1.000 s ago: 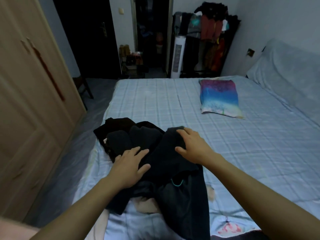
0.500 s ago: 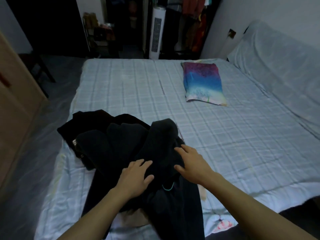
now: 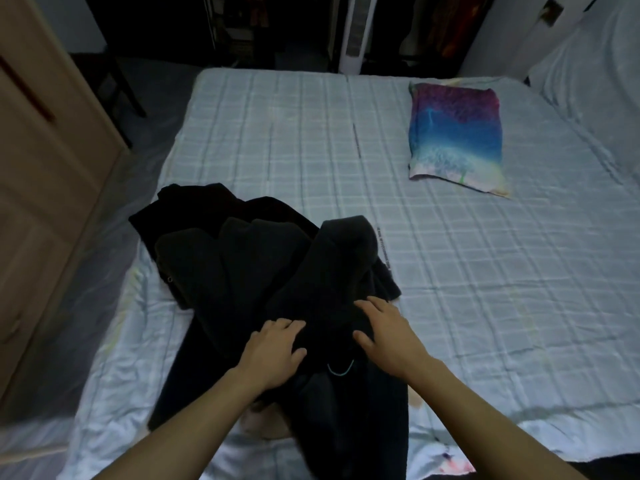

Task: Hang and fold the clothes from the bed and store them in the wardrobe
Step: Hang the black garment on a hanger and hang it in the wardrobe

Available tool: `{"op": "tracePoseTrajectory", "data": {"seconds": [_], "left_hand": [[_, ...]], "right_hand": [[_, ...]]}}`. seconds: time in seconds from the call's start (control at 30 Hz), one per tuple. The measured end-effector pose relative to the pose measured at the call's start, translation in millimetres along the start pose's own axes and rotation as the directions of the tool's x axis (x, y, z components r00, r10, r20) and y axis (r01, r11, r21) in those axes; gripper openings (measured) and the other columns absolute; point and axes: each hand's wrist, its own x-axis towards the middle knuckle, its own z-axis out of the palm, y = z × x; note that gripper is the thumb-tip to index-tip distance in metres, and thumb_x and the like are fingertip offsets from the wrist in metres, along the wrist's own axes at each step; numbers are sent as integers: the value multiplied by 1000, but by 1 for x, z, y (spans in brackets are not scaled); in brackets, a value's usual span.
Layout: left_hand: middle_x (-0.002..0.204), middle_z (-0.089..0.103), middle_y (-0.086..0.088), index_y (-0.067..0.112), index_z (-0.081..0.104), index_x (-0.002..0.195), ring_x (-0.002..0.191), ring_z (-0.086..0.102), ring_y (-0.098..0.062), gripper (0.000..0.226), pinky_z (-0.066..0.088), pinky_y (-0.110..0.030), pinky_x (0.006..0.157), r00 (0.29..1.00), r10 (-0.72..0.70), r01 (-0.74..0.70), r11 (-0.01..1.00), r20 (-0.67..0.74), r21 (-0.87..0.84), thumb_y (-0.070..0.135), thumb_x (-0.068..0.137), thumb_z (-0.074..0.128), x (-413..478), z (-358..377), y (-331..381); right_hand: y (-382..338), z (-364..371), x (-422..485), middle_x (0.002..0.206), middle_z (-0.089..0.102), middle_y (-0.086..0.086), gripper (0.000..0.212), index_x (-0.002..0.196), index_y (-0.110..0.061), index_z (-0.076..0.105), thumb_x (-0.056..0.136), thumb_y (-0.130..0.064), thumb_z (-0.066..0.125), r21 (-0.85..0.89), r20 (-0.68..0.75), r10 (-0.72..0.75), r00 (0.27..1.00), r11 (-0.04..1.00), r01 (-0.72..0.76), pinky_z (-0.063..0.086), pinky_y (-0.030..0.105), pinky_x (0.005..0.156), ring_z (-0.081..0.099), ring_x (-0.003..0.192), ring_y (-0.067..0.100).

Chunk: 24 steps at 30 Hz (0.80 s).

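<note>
A: Where do the hands sit?

B: Both lie palm-down on the heap of dark clothes [image 3: 277, 271] at the near left part of the bed [image 3: 485, 289]. The left hand [image 3: 273, 351] rests flat with its fingers spread and slightly curled at the tips, pressing the cloth but pinching nothing. The right hand [image 3: 388, 334] is just beside it, also spread flat on the fabric, thumb pointing toward the left hand.

A: And the clothes relative to each grip?

B: Most of the heap lies beyond the fingertips and off to the left of the left hand, bunched in thick folds. A long dark length of it runs back under both wrists toward the person and over the near edge of the bed. Between the two hands, just nearer than the thumbs, a small teal loop [image 3: 340, 370] shows on the cloth. A pale garment [image 3: 266, 424] peeks out from under the dark pile, below the left forearm.

A: Anything else?

B: A folded multicoloured piece [image 3: 455, 136] lies well apart, far beyond the right hand and to its right. The wooden wardrobe [image 3: 45, 168], doors closed, stands far left of the left hand.
</note>
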Motion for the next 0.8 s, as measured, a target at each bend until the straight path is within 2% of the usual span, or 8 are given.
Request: {"op": "tracePoseTrajectory", "data": {"seconds": [0.1,0.2,0.33,0.43,0.6,0.7,0.8], "left_hand": [[152,39,4,28,31,152,135,40,-22,61,40,-40,107,999,-37,37,999,-9,0,44,97,51,13,17,4],[153,37,4,28,21,155,135,39,-21,67,39,-39,107,997,-64,65,998,-33,14,43,97,51,29,36,6],[158,27,-2,28,10,158,140,32,-24,77,34,-40,111,995,-87,90,992,-40,85,41,96,54,55,59,2],[160,24,-3,28,12,157,143,27,-25,79,30,-40,114,993,-118,116,985,0,131,40,94,59,70,76,-8],[162,20,2,25,18,156,145,24,-22,81,26,-39,118,985,-166,159,978,44,137,36,91,65,84,106,-29],[152,39,3,22,34,151,136,39,-22,79,34,-38,113,989,-141,144,982,-34,125,32,83,72,91,122,-39],[127,61,1,20,58,132,113,58,-24,78,50,-39,95,988,-109,126,979,-107,163,28,61,87,100,134,-50]], "right_hand": [[16,9,22,157,32,5,59,149,-24,36,95,-34,57,-22,27,-56,998,998,56,32,42,116,30,143,24],[28,21,50,155,35,2,57,148,-27,38,95,-27,57,-60,33,-139,990,988,141,32,42,116,31,143,24],[42,54,90,160,26,2,62,152,-32,30,95,-20,53,-229,173,-258,950,928,294,12,47,122,18,148,29],[53,79,108,162,22,5,63,153,-32,27,96,-20,52,-292,265,-280,923,889,354,2,50,122,10,150,32],[71,112,125,162,20,2,67,152,-31,27,93,-19,56,-288,294,-248,923,898,333,4,51,122,5,151,28],[79,130,127,164,15,0,74,154,-29,24,90,-16,59,-291,283,-232,931,904,314,5,51,122,0,152,25],[81,146,132,162,19,1,75,155,-27,21,90,-17,58,-299,215,-234,948,908,292,5,50,123,4,152,26]]}}
